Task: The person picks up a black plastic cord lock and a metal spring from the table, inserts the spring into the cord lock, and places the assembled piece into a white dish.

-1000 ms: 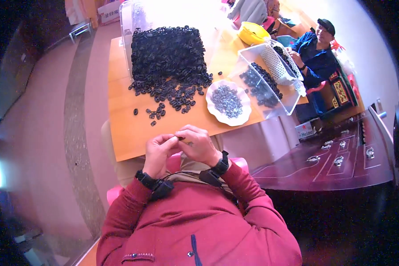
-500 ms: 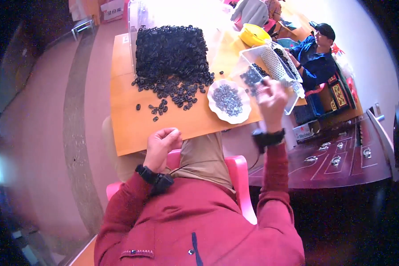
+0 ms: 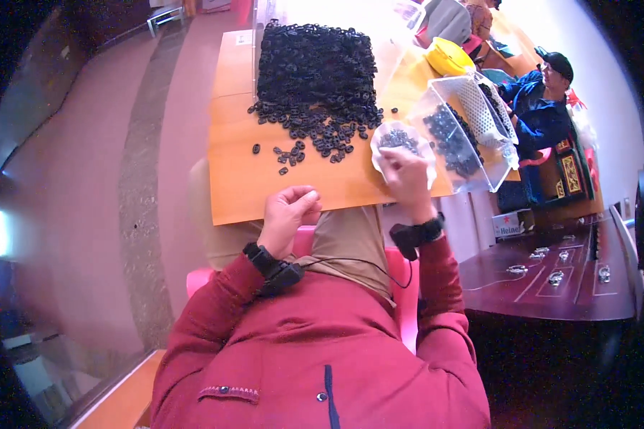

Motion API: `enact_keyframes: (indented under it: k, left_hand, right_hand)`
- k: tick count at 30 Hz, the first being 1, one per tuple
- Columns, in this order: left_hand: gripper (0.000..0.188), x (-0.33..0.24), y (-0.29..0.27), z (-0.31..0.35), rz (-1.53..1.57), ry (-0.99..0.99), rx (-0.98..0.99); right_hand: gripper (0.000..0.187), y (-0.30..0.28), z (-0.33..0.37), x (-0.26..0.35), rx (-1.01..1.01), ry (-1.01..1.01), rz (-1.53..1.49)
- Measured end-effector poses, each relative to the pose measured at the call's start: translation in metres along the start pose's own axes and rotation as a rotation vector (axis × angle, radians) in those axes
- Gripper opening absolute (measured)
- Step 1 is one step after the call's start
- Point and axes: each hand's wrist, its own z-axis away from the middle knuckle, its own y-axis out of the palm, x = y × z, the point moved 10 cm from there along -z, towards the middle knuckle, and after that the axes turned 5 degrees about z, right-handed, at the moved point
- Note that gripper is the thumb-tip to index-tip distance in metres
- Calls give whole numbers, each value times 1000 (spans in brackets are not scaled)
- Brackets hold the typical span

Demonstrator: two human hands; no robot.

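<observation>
My right hand [image 3: 406,177] reaches over the front part of a white scalloped dish [image 3: 427,156] of small silvery metal pieces [image 3: 399,137]. Its fingers are curled together, and the tips are too small to show what they grip. My left hand [image 3: 288,218] hovers at the table's front edge, thumb and fingertips pressed together. Whatever may be between them is too small to make out. Beyond the left hand, a large heap of small black oval parts with holes [image 3: 316,75] spills forward out of a clear bin, with several loose ones lying close by.
To the right of the dish stands a clear plastic box [image 3: 472,169] holding black parts, beside a white perforated basket [image 3: 483,118]. A yellow container [image 3: 449,57] is behind them. A person in dark blue [image 3: 540,107] sits at the right. The orange tabletop [image 3: 247,193] ends near my lap.
My right hand has moved left and nearer, from the clear box to the dish. My left hand stays pinched near the table edge. The whole view has shifted.
</observation>
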Motion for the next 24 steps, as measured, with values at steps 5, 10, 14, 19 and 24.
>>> enact_keyframes:
  k: [5,10,14,19,24]
  left_hand:
    - [18,-2,1,0,-18,3,16]
    - [17,3,-2,-3,-23,3,24]
    - [16,0,1,0,-18,-7,22]
    - [15,2,1,0,-5,-13,24]
    - [14,8,-2,-3,14,-36,30]
  right_hand:
    - [19,59,4,26,124,-49,-2]
    - [20,83,6,33,205,-69,60]
    - [19,87,7,37,228,-78,167]
    - [16,83,17,48,186,-147,154]
    - [15,70,38,76,174,-322,121]
